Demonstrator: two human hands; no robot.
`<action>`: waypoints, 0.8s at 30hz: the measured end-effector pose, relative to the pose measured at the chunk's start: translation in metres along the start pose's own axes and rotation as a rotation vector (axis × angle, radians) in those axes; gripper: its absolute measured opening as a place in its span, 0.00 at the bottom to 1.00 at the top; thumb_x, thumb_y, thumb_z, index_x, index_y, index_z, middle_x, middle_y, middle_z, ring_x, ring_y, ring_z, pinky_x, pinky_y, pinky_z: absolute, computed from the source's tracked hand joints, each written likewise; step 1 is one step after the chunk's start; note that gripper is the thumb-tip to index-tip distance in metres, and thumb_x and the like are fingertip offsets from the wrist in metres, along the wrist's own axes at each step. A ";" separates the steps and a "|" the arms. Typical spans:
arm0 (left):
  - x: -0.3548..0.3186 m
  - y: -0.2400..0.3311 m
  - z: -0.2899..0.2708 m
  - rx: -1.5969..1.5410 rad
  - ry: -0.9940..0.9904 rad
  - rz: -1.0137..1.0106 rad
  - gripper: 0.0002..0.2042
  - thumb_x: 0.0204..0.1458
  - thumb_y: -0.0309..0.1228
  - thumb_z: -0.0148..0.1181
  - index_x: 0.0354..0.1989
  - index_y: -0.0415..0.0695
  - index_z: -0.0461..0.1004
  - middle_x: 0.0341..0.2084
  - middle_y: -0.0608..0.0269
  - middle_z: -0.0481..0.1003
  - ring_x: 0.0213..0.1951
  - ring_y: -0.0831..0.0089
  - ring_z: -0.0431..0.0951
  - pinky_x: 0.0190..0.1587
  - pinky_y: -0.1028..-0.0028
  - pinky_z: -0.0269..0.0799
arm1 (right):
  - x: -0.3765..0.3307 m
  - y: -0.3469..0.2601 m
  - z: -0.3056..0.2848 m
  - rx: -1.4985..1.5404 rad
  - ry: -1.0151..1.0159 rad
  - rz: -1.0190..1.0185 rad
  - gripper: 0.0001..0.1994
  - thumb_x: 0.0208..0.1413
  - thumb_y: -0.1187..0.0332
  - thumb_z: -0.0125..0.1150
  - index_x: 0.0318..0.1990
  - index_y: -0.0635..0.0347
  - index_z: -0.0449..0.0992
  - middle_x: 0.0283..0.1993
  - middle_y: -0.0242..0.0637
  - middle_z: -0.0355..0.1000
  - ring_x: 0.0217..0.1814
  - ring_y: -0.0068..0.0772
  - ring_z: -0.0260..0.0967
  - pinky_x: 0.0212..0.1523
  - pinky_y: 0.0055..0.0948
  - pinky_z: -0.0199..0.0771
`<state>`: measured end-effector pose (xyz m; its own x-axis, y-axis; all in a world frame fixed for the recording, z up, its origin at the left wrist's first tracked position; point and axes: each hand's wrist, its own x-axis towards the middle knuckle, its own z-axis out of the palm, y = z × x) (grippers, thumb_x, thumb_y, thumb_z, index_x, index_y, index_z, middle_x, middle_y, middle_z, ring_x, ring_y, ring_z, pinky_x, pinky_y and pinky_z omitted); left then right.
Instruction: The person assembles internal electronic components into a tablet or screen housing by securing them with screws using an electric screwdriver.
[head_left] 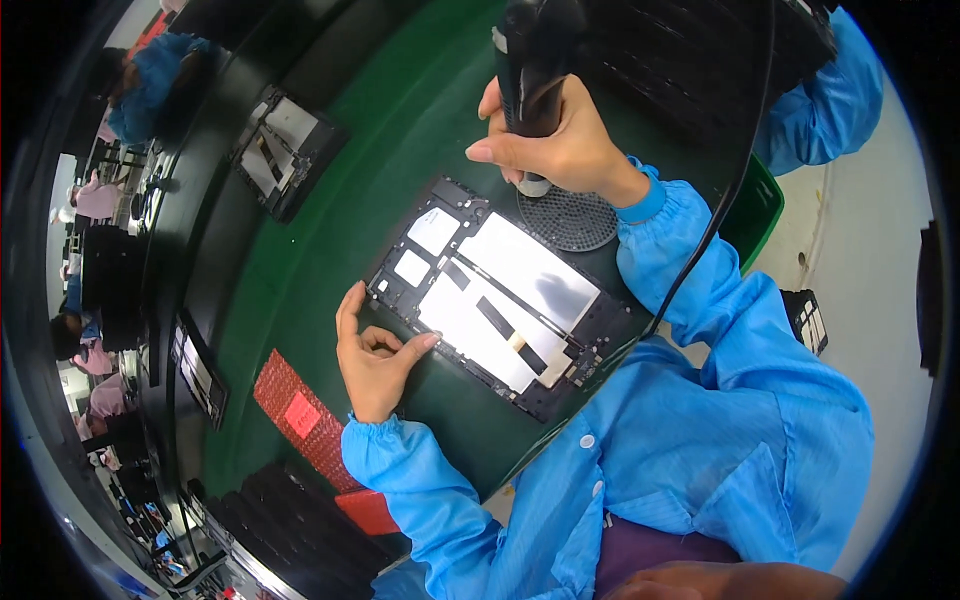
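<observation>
An opened tablet [485, 250] lies on the green mat in front of me. White and silver panels, dark ribbon cables and a black frame show inside it. My left hand [375, 355] grips its left edge, with thumb and forefinger set apart along the frame. In my right hand [565, 140], a black electric screwdriver [535, 100] is held upright, its grey lower end pointing down. That end is over the rim of a round, dark, perforated tray [580, 222] beyond the tablet. Whether the tip touches the tray, I cannot tell.
Red bubble wrap [305, 425] lies to the left. Another opened tablet [280, 150] stands farther off, and one more [200, 370] lies on the dark line at left. Stacked black parts [290, 530] are at near left. A black cable [735, 180] passes my right arm. A co-worker's blue sleeve [830, 100] shows at right.
</observation>
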<state>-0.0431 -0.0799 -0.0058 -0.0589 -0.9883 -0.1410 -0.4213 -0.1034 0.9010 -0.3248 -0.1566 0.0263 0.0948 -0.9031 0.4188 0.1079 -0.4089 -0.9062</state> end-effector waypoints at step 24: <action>0.007 -0.008 -0.001 -0.117 -0.010 -0.009 0.35 0.35 0.19 0.69 0.56 0.36 0.60 0.15 0.69 0.68 0.15 0.85 0.64 0.17 0.84 0.58 | 0.005 -0.042 0.052 0.099 -0.136 -0.147 0.16 0.44 0.83 0.61 0.40 0.64 0.63 0.18 0.37 0.67 0.17 0.24 0.67 0.20 0.24 0.69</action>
<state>-0.0392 -0.0862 -0.0137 -0.0650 -0.9861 -0.1531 -0.3133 -0.1255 0.9413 -0.2777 -0.1372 0.0690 0.2025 -0.8058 0.5564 0.2267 -0.5142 -0.8272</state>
